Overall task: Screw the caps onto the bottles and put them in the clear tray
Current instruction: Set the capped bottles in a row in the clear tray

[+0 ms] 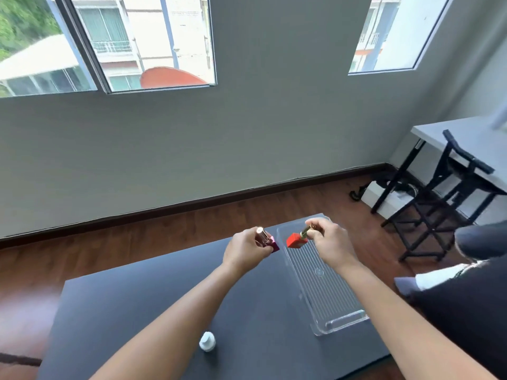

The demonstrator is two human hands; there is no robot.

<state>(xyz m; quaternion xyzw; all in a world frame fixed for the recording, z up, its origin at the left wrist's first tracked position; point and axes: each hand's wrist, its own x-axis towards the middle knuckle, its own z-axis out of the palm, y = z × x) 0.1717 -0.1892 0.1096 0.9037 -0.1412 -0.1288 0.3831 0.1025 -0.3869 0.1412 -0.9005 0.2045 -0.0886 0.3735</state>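
Bottles sit in both hands, near the middle of the frame, above the far end of the dark table (pixel 164 311). The left hand (pixel 247 252) has its fingers closed around a magenta bottle (pixel 270 242) with a rose-gold cap (pixel 261 233), held roughly upright just left of the clear tray (pixel 340 322). The right hand (pixel 329 242) pinches the gold cap (pixel 307 231) of a red bottle (pixel 295 240), which hangs tilted over the tray's far end, its body pointing down and left. The tray looks empty, so neither bottle is placed yet. The likeliest trouble lies with the red bottle: it is held by the cap alone, and if the thread is not fully taken up, the body could drop off into the tray or onto the table. Whether either cap is tight cannot be told from here. The two bottles are close together, so a hasty turn of either wrist could knock one against the other. Lowering the red one at this tilt may let it roll on the ribbed floor of the tray. A small white bottle (pixel 207 340) stands alone at the lower middle, near the left forearm, and a careless pull back of that arm could tip it over.
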